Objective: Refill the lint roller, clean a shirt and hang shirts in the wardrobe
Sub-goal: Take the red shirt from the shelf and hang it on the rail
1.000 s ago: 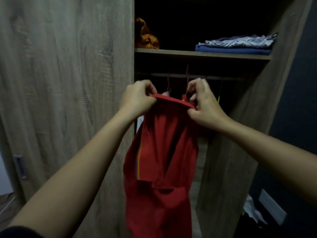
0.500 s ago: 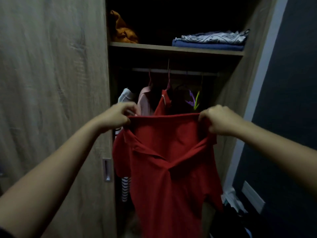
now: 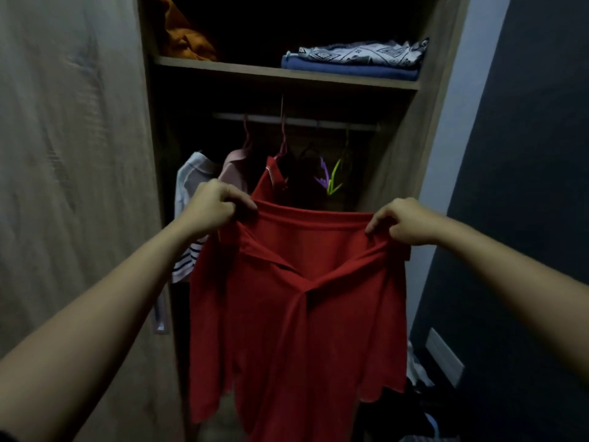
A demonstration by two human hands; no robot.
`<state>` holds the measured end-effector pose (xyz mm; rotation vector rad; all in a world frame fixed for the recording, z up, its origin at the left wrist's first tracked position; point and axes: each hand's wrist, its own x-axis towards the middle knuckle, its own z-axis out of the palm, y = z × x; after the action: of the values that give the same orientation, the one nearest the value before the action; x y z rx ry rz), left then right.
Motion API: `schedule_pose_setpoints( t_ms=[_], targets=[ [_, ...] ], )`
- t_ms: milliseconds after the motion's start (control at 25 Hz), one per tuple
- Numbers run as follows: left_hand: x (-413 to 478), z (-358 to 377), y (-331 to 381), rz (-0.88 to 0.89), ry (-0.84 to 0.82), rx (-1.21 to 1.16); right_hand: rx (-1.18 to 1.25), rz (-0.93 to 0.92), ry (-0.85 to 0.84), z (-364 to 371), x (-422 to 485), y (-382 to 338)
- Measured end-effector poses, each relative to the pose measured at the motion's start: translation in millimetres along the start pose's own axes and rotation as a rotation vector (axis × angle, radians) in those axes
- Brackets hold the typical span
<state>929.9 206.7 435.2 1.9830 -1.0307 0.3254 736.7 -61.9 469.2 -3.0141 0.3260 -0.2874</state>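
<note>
A red polo shirt hangs spread out in front of the open wardrobe, collar facing me. My left hand pinches its top edge at the left shoulder. My right hand grips the top edge at the right shoulder. Behind the shirt runs the wardrobe rail, which carries a white striped shirt, a pink shirt and another red garment on hangers. Empty purple and green hangers hang to the right on the rail. No lint roller is in view.
The wooden wardrobe door stands at the left with a handle. A shelf above the rail holds an orange cloth and folded blue and patterned clothes. A dark wall and clothes on the floor lie at the right.
My hands moved apart and lower, spreading the bunched red shirt out flat by its shoulders. The view shifted so more of the wardrobe's rail and hanging clothes shows.
</note>
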Motion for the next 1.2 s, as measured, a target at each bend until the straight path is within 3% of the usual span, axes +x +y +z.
schedule_pose_setpoints(
  t_ms=[40,160,280,400,560,800,880,960,1200],
  targets=[
    [5,4,5,0.003,0.015,-0.03,0.014,-0.003,0.029,-2,6,6],
    [28,24,18,0.085,-0.176,-0.302,-0.099,-0.004,0.076,-9,38,23],
    [72,57,11,0.102,-0.122,-0.341,-0.32,-0.06,0.081,2,75,31],
    [129,96,-3,-0.015,-0.081,-0.342,-0.559,-0.092,0.067,18,111,39],
    [218,146,-22,-0.22,-0.047,-0.393,-0.853,0.075,-0.076,26,144,64],
    [363,244,-82,-0.397,-0.005,-0.564,-0.95,0.223,-0.074,32,153,108],
    [358,244,-59,-0.378,0.002,-0.583,-0.995,0.225,-0.058,37,156,114],
    [333,230,-24,-0.346,0.058,-0.452,-1.008,0.213,-0.036,40,157,116],
    [334,225,-12,-0.296,0.15,-0.313,-1.004,0.224,-0.031,41,156,116]
  ],
)
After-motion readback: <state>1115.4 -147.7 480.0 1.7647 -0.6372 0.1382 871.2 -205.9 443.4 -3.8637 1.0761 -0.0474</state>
